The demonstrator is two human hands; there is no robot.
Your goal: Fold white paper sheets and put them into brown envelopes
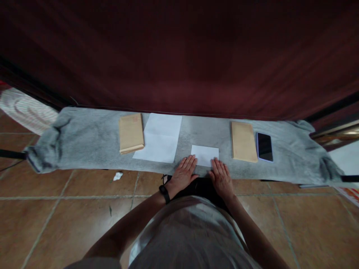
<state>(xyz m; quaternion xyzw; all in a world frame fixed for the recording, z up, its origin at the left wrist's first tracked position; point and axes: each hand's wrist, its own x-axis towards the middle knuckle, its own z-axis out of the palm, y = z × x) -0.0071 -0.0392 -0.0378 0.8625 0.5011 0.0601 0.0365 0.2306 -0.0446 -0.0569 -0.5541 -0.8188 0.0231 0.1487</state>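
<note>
A small white folded sheet of paper lies flat near the front edge of the cloth-covered bench. My left hand rests flat with its fingers stretched out, the fingertips at the paper's lower left corner. At the lower right corner lies my right hand, also flat, fingers stretched out. Left of them are larger white sheets of paper with a crease across. Their left edge meets a stack of brown envelopes. To the right of the small paper is another brown envelope.
A phone in a pale purple case lies right of the single envelope. Grey cloth covers the narrow bench, bunched at both ends. Behind it hangs a dark red curtain. A crumpled white scrap is on the tiled floor.
</note>
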